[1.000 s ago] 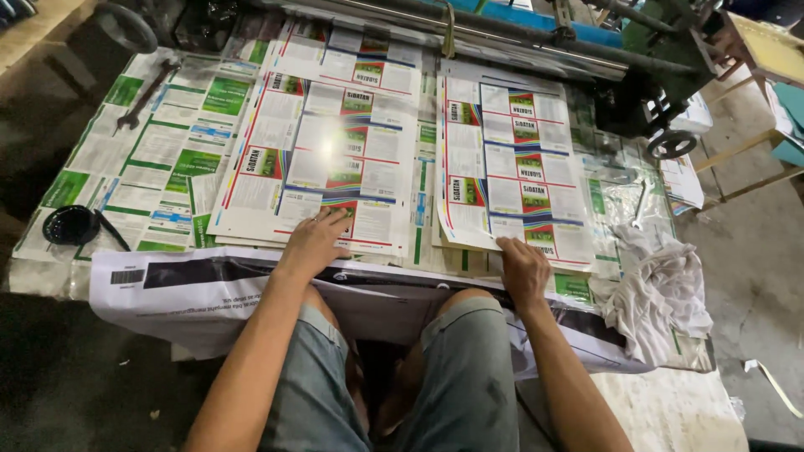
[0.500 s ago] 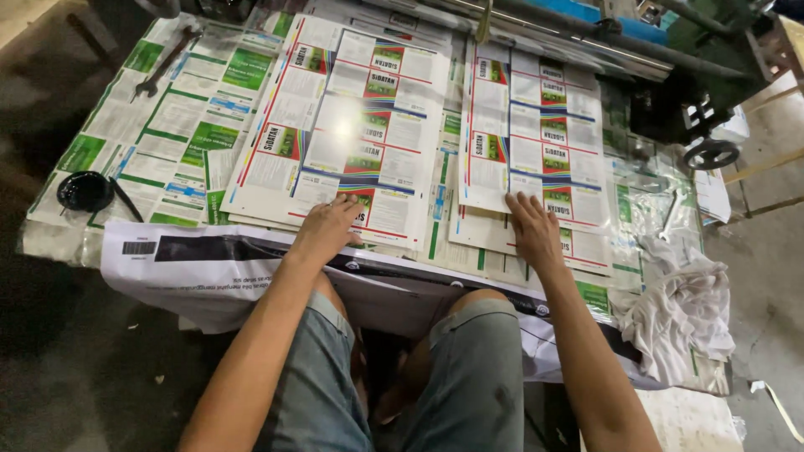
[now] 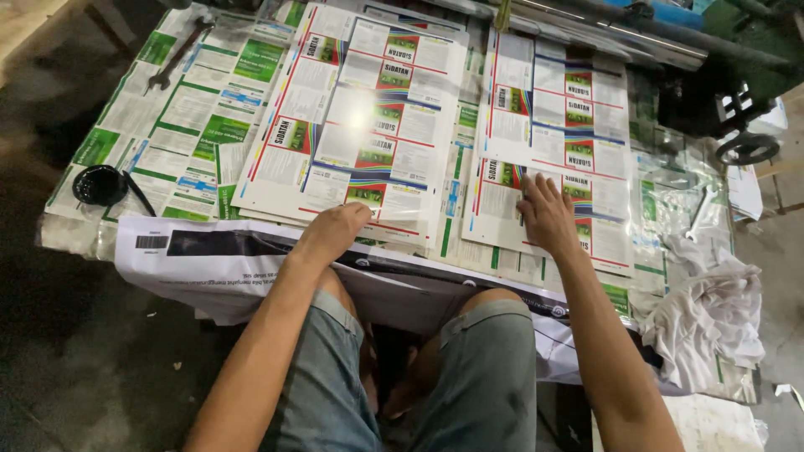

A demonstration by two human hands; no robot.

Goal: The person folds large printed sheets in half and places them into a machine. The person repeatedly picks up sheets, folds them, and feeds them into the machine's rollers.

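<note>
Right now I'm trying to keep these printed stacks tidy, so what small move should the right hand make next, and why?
Probably slide the right hand and the top sheet beneath it toward the body. The palm lies flat on the sheet's near end, and the sheet sits slightly askew on the right stack. The left hand rests on the near edge of the left stack.

1. Hands: 2. The left hand [image 3: 333, 230] and the right hand [image 3: 548, 216], each flat on its own stack.
2. Glossy printed label stacks in red, blue and green: 2. The left stack [image 3: 368, 125] and the right stack [image 3: 557, 134].
3. Wrenches: 2. The dark wrench [image 3: 177, 54] lies far left, the bright wrench [image 3: 700, 214] lies right.
4. Black round dish [image 3: 99, 184]: 1.
5. White rag heap [image 3: 708, 314]: 1.
6. Black handwheel [image 3: 747, 149]: 1.
7. Knees in grey shorts [image 3: 469, 377]: 2.
</note>
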